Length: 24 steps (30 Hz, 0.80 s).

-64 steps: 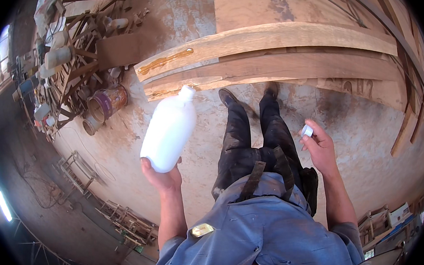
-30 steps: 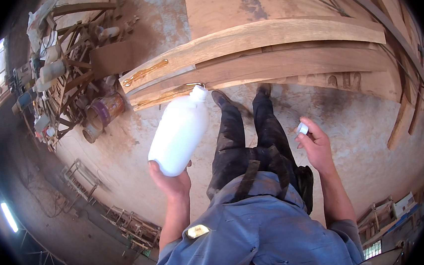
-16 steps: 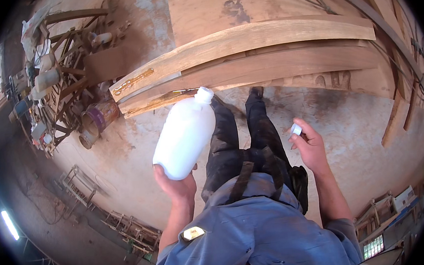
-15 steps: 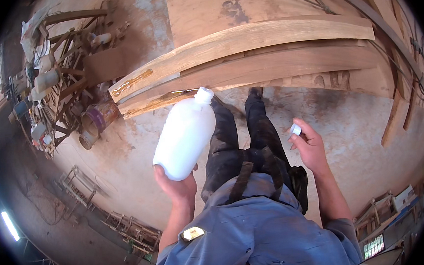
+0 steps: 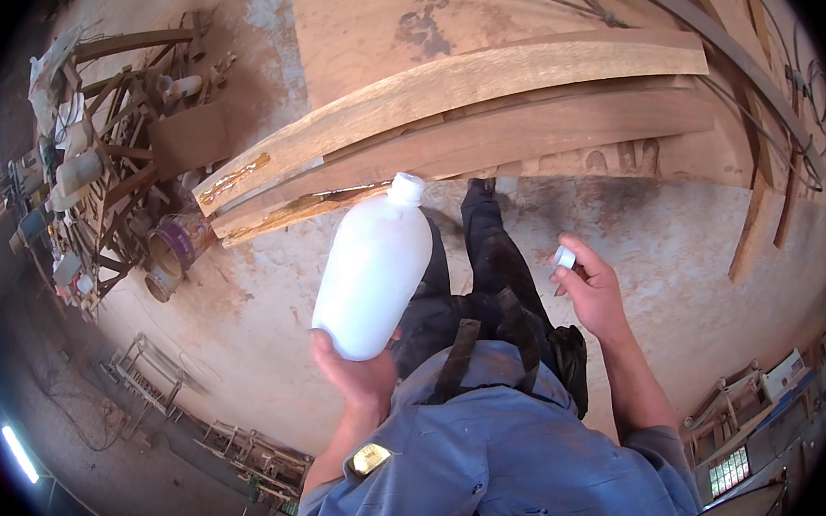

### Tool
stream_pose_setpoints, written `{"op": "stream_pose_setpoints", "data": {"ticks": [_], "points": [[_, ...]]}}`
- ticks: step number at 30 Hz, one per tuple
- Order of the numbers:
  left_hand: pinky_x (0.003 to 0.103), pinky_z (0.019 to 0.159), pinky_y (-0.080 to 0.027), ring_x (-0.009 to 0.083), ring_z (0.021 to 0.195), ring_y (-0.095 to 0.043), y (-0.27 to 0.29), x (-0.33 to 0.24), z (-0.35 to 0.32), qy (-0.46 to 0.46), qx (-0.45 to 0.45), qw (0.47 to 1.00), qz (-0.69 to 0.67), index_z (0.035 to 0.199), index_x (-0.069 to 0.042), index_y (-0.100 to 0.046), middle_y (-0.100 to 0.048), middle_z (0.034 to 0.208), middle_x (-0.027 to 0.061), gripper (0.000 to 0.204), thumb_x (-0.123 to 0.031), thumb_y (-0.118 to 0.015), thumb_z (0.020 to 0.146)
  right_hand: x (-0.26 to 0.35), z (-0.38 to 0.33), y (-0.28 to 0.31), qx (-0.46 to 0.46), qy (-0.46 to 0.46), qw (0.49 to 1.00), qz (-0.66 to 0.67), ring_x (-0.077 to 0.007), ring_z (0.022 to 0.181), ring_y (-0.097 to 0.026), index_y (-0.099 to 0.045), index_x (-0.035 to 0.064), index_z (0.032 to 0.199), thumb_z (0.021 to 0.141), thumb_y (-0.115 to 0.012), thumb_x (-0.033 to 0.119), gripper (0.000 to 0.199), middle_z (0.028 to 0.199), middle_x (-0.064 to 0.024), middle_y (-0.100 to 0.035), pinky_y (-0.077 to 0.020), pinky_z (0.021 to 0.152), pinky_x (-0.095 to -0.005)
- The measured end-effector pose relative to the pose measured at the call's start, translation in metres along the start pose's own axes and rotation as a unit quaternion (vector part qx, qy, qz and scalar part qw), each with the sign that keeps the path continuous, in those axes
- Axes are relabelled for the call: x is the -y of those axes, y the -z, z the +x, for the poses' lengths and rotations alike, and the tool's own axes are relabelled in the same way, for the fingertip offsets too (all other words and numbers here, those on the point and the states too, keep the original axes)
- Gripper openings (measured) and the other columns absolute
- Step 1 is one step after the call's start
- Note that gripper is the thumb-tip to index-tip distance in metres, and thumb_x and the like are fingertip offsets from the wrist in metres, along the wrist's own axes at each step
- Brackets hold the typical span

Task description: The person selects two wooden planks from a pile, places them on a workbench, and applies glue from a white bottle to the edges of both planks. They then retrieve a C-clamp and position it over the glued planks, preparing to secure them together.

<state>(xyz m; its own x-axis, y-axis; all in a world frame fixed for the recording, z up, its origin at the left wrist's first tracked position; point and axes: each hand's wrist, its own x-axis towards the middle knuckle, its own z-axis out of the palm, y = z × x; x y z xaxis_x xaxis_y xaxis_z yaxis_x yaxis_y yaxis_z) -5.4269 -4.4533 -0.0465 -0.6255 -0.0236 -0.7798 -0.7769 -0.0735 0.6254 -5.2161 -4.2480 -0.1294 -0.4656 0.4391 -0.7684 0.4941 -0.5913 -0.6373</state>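
Note:
My left hand (image 5: 356, 371) is wrapped round the base of a white plastic bottle (image 5: 375, 273), which tilts with its neck (image 5: 407, 190) up and to the right, close to the planks. Between the fingers of my right hand (image 5: 592, 292) I pinch a small white cap (image 5: 563, 258), out to the right of my legs. Beyond the bottle lie two long wooden planks. The far plank (image 5: 476, 76) has an amber, glossy smear (image 5: 237, 179) at its left end. On the nearer plank (image 5: 539, 130), a wet dark streak (image 5: 331, 198) runs along the left edge.
At the left stands a cluttered heap of wood frames and plastic containers (image 5: 81, 172), with a purple-banded bucket (image 5: 179, 242) beside it. Cables and curved strips (image 5: 704, 12) lie at the upper right. A wooden frame (image 5: 151, 376) rests on the floor at lower left.
The planks and surroundings have shifted left in the view. The bottle sits slightly further right against the planks, still in my left hand; the cap stays in my right.

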Motion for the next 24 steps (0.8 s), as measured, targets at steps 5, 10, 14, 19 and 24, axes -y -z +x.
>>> {"op": "stream_pose_setpoints", "data": {"ticks": [5,10,14,19,24], "points": [[0.042,0.063,-0.050,0.0301,0.087,-0.063,-0.009,0.008,-0.005,0.012,0.037,0.999,-0.012,0.129,-0.005,-0.050,-0.064,0.109,0.0143,0.071,-0.064,-0.046,0.090,-0.001,-0.003,0.003,-0.007,-0.003,1.000,0.010,-0.0098,0.085,-0.062,-0.055,0.0009,0.133,0.092,-0.062,0.001,0.042,0.103,-0.0051,-0.067,-0.0522,0.068,-0.0250],[0.042,0.063,-0.050,0.0301,0.086,-0.064,-0.015,0.012,-0.008,0.021,0.046,0.998,-0.028,0.130,-0.002,-0.049,-0.064,0.108,0.0155,0.076,-0.065,-0.051,0.088,0.000,-0.004,0.005,-0.004,-0.015,1.000,0.006,-0.0114,0.085,-0.062,-0.054,0.0018,0.134,0.092,-0.060,0.001,0.042,0.104,-0.0072,-0.067,-0.0522,0.067,-0.0259],[0.042,0.063,-0.050,0.0301,0.084,-0.063,-0.014,0.011,-0.012,0.023,0.025,0.999,-0.038,0.130,-0.003,-0.049,-0.064,0.108,0.0153,0.077,-0.067,-0.050,0.087,0.000,-0.003,0.006,0.006,-0.010,1.000,0.003,-0.0111,0.085,-0.062,-0.054,0.0020,0.135,0.092,-0.061,0.001,0.043,0.104,-0.0069,-0.066,-0.0522,0.067,-0.0260],[0.042,0.063,-0.049,0.0300,0.083,-0.062,-0.006,0.005,-0.011,0.033,-0.027,0.998,-0.048,0.128,-0.005,-0.050,-0.064,0.108,0.0142,0.075,-0.069,-0.046,0.088,0.001,-0.001,0.005,0.006,-0.013,1.000,0.007,-0.0090,0.084,-0.061,-0.055,0.0013,0.133,0.092,-0.062,0.002,0.042,0.100,-0.0044,-0.066,-0.0519,0.067,-0.0248],[0.042,0.062,-0.048,0.0300,0.084,-0.062,0.000,-0.003,-0.011,0.030,-0.056,0.997,-0.053,0.126,-0.007,-0.051,-0.064,0.109,0.0130,0.072,-0.069,-0.042,0.090,0.004,0.001,0.003,0.011,-0.017,1.000,-0.002,-0.0087,0.083,-0.061,-0.055,0.0013,0.133,0.092,-0.062,0.002,0.042,0.099,-0.0040,-0.066,-0.0518,0.067,-0.0246]]}}
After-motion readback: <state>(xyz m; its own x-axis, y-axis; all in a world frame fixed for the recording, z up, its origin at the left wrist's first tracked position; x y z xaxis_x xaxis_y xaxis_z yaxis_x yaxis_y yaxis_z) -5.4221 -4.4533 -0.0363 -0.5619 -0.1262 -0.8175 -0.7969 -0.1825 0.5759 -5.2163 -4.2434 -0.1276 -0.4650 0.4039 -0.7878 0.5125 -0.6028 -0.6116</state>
